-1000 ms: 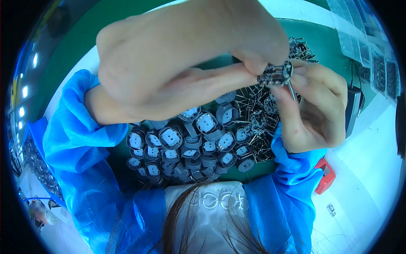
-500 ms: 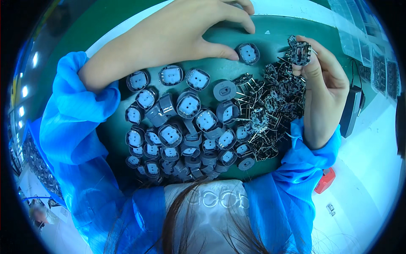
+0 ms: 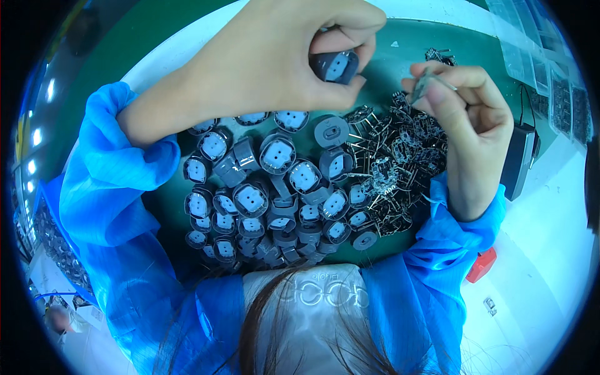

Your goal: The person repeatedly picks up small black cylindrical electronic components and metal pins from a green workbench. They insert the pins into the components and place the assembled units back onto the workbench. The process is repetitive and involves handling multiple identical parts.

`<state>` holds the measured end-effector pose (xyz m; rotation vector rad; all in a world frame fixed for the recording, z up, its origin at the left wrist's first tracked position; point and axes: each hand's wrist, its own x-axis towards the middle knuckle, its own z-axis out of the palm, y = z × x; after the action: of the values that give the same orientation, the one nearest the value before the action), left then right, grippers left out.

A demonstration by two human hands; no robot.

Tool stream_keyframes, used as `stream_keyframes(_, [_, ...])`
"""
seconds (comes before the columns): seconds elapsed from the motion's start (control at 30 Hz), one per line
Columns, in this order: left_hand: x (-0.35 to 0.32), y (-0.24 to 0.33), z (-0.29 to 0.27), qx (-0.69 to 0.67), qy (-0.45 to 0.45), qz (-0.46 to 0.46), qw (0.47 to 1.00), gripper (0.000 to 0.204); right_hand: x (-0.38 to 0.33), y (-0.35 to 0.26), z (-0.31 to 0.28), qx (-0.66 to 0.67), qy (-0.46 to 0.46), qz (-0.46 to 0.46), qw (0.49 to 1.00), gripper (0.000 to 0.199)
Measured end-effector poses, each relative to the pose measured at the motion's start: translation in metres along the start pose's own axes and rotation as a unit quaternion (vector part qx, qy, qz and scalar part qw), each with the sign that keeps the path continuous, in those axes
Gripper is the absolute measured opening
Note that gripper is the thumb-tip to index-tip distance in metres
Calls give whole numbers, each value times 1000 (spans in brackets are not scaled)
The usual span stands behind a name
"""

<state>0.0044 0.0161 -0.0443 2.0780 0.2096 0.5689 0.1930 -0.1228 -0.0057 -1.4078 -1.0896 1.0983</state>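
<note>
My left hand (image 3: 269, 56) is raised over the green mat (image 3: 400, 53) and pinches a small round grey cap with a pale insert (image 3: 335, 65) between thumb and fingers. My right hand (image 3: 469, 119) is lifted to its right and grips a small dark pinned part (image 3: 426, 81) at the fingertips. Below the hands lies a heap of several like grey caps (image 3: 275, 200). To its right is a pile of dark parts with thin metal pins (image 3: 400, 169). Both forearms wear blue sleeves.
A black box-shaped device (image 3: 519, 159) stands right of my right wrist. A small red object (image 3: 481, 265) lies on the white table surface at lower right. Clear trays with dark parts (image 3: 550, 75) run along the upper right edge. Hair hangs at the bottom centre.
My left hand picked one grey cap off the mat and lifted it toward the middle. My right hand shifted left and up with its pinned part.
</note>
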Motion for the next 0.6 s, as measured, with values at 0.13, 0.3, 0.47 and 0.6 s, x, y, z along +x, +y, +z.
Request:
stream_keyframes(0.13, [-3,6,-1,-31,0,-76,997,52,-3,-3,14,-27,0,13,1000,18])
stream_keyframes(0.3, [-11,18,-5,6,59,-87,994,44,-4,-4,24,-78,5,-27,997,18])
stream_keyframes(0.47, [-13,29,-2,111,-35,-99,988,33,-9,5,27,-83,41,-59,994,18])
stream_keyframes(0.6, [-5,34,-1,48,-5,-80,996,38,-1,1,15,-11,67,-60,996,18])
